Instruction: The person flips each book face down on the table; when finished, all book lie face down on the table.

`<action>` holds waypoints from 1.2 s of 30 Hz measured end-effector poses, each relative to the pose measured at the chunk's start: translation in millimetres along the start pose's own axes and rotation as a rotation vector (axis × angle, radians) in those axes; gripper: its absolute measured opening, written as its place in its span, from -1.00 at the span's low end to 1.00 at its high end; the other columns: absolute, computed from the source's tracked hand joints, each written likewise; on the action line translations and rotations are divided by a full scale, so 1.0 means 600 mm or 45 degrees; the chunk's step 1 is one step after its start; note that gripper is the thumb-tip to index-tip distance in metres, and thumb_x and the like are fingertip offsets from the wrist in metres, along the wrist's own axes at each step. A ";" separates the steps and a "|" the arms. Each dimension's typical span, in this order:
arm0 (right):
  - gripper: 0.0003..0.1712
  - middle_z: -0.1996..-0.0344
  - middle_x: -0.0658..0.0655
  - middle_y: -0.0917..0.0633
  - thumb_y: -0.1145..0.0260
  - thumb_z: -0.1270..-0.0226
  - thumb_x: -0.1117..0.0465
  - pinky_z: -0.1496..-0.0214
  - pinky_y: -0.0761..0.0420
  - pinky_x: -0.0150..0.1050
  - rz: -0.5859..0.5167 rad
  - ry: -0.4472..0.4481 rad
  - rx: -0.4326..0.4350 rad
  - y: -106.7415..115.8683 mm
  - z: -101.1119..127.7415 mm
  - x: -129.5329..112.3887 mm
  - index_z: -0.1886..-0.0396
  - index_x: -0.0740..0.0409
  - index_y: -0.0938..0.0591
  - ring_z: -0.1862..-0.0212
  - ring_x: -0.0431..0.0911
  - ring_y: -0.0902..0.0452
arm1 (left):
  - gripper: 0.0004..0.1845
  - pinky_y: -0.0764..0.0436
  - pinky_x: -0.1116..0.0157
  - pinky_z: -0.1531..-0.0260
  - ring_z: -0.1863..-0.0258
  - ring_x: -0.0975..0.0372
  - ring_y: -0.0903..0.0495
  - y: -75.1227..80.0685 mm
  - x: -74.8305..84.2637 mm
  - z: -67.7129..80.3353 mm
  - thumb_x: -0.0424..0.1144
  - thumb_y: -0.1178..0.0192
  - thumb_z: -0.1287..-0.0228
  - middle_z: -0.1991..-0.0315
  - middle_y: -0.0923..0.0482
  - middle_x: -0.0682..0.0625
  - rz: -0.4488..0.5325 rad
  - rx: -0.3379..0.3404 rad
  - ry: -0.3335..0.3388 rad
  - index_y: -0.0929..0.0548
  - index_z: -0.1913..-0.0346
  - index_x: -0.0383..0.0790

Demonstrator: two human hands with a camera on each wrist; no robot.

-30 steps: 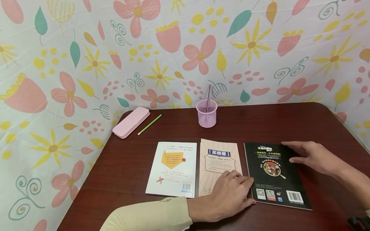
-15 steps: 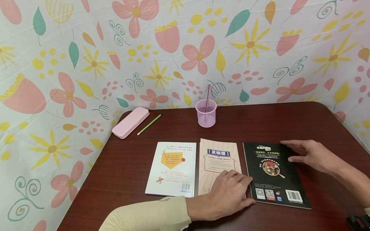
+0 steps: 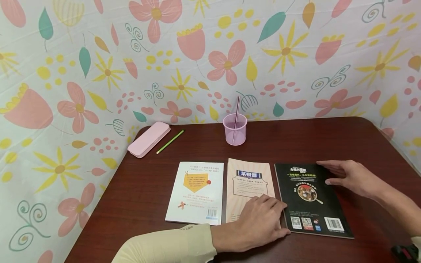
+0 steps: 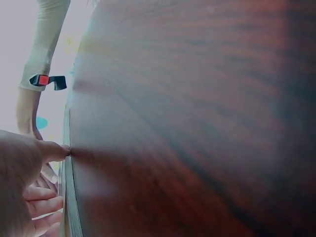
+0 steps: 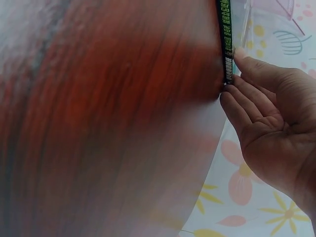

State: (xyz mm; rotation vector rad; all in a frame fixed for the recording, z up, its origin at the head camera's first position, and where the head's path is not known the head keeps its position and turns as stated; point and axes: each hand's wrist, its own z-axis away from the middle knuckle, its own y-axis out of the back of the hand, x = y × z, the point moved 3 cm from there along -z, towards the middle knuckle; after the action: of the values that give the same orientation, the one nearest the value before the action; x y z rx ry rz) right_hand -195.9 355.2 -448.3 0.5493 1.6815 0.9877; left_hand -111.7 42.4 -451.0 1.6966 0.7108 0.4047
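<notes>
Three books lie side by side on the brown table [image 3: 204, 144]: a white one [image 3: 200, 201], a beige one [image 3: 236, 206] and a black one [image 3: 315, 210]. My left hand [image 3: 258, 223] rests over the lower right part of the beige book, its fingers at the gap beside the black book. In the left wrist view, that thumb [image 4: 55, 151] touches a book's near edge. My right hand [image 3: 356, 179] touches the black book's upper right corner. The right wrist view shows the thumb [image 5: 256, 68] and rather straight fingers meeting at the book's edge.
A pink pencil case [image 3: 149, 139] and a green pencil [image 3: 170, 141] lie at the back left. Behind the books stands a pink mesh pen cup [image 3: 235, 135] holding a dark pen [image 3: 237, 109]. A floral cloth [image 3: 204, 54] hangs behind the table.
The black book has slid slightly left towards the beige book, with my right hand moving along at its corner. My left hand has barely moved.
</notes>
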 end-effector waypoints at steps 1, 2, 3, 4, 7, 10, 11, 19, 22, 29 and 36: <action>-0.24 -0.25 0.48 -0.64 -0.65 -0.16 0.31 0.09 -0.47 -0.69 0.003 0.001 -0.002 0.000 0.000 -0.001 -0.38 0.31 -0.61 -0.14 -0.78 -0.23 | -0.32 -0.56 0.47 0.03 -0.08 0.39 -0.60 0.000 0.000 0.000 0.44 -0.34 -0.26 -0.10 -0.70 0.25 0.001 -0.004 0.003 -0.70 -0.28 0.11; -0.24 -0.25 0.48 -0.64 -0.65 -0.16 0.31 0.09 -0.47 -0.69 0.007 0.001 -0.005 -0.001 0.000 -0.002 -0.38 0.31 -0.61 -0.13 -0.78 -0.23 | -0.31 -0.56 0.47 0.03 -0.07 0.39 -0.60 0.000 0.000 0.000 0.44 -0.35 -0.25 -0.10 -0.69 0.25 0.006 -0.007 0.006 -0.70 -0.28 0.11; -0.24 -0.25 0.48 -0.65 -0.65 -0.17 0.30 0.09 -0.46 -0.70 0.012 0.002 -0.005 0.000 0.000 -0.003 -0.38 0.30 -0.61 -0.13 -0.78 -0.24 | -0.31 -0.55 0.48 0.02 -0.07 0.40 -0.59 -0.001 -0.001 0.000 0.45 -0.35 -0.24 -0.10 -0.68 0.26 0.016 -0.014 0.011 -0.69 -0.28 0.11; -0.24 -0.25 0.47 -0.65 -0.65 -0.17 0.30 0.09 -0.45 -0.70 0.014 0.006 -0.004 0.000 0.000 -0.004 -0.38 0.30 -0.61 -0.13 -0.77 -0.24 | -0.30 -0.54 0.48 0.01 -0.07 0.40 -0.58 -0.001 -0.002 0.000 0.45 -0.35 -0.24 -0.11 -0.68 0.26 0.029 -0.020 0.016 -0.68 -0.29 0.12; -0.25 -0.24 0.47 -0.66 -0.64 -0.17 0.33 0.08 -0.45 -0.70 -0.002 0.019 0.009 0.001 0.000 -0.005 -0.38 0.30 -0.61 -0.13 -0.76 -0.26 | -0.29 -0.53 0.49 -0.04 -0.06 0.40 -0.56 -0.002 -0.007 0.000 0.45 -0.36 -0.23 -0.11 -0.66 0.28 0.073 -0.023 0.019 -0.66 -0.30 0.12; -0.26 -0.24 0.49 -0.64 -0.62 -0.19 0.36 0.08 -0.49 -0.68 -0.047 0.026 0.018 0.001 0.002 -0.006 -0.38 0.33 -0.60 -0.14 -0.76 -0.28 | -0.28 -0.50 0.50 -0.10 -0.08 0.40 -0.56 -0.003 -0.013 0.004 0.44 -0.36 -0.25 -0.14 -0.65 0.28 0.140 -0.019 0.015 -0.64 -0.33 0.11; -0.27 -0.24 0.50 -0.64 -0.62 -0.20 0.37 0.08 -0.51 -0.68 -0.065 0.024 0.026 0.001 0.003 -0.006 -0.38 0.33 -0.60 -0.14 -0.75 -0.29 | -0.28 -0.50 0.50 -0.12 -0.09 0.40 -0.56 -0.003 -0.016 0.005 0.43 -0.36 -0.26 -0.15 -0.64 0.28 0.165 -0.022 0.013 -0.64 -0.34 0.10; -0.35 -0.24 0.43 -0.67 -0.56 -0.33 0.33 0.08 -0.56 -0.65 -0.180 -0.060 0.084 0.006 0.008 -0.006 -0.39 0.33 -0.59 -0.11 -0.72 -0.38 | -0.41 -0.40 0.52 -0.24 -0.20 0.47 -0.54 0.004 -0.053 0.022 0.25 -0.39 -0.37 -0.22 -0.64 0.31 0.493 -0.068 0.000 -0.64 -0.35 0.09; -0.36 -0.20 0.16 -0.73 -0.55 -0.34 0.32 0.09 -0.59 -0.61 -0.241 -0.072 0.117 0.008 0.010 -0.006 -0.38 0.34 -0.59 -0.09 -0.67 -0.47 | -0.47 -0.38 0.51 -0.29 -0.24 0.48 -0.53 0.007 -0.069 0.028 0.16 -0.38 -0.42 -0.20 -0.67 0.30 0.612 -0.077 -0.010 -0.65 -0.34 0.06; -0.33 -0.16 -0.29 -0.70 -0.53 -0.40 0.27 0.05 -0.61 -0.59 -0.381 -0.094 0.153 0.011 0.019 -0.004 -0.44 0.29 -0.54 -0.10 -0.59 -0.56 | -0.52 -0.43 0.49 -0.26 -0.22 0.49 -0.55 0.022 -0.117 0.051 0.01 -0.43 -0.43 -0.21 -0.68 0.25 0.923 -0.047 0.011 -0.66 -0.32 -0.02; -0.30 -0.25 -0.27 -0.68 -0.47 -0.46 0.28 0.01 -0.62 -0.56 -0.493 -0.137 0.145 0.012 0.026 -0.009 -0.53 0.20 -0.48 -0.17 -0.53 -0.58 | -0.53 -0.53 0.36 -0.28 -0.23 0.43 -0.59 0.031 -0.179 0.078 -0.08 -0.47 -0.40 -0.17 -0.72 0.19 1.197 0.001 0.113 -0.67 -0.30 -0.10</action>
State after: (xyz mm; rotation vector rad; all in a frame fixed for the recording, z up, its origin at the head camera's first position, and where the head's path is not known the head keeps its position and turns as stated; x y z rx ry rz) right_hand -180.3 360.0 -441.0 0.3254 1.6727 0.5759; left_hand -159.5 -64.7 -433.4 1.9438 -0.0813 1.1272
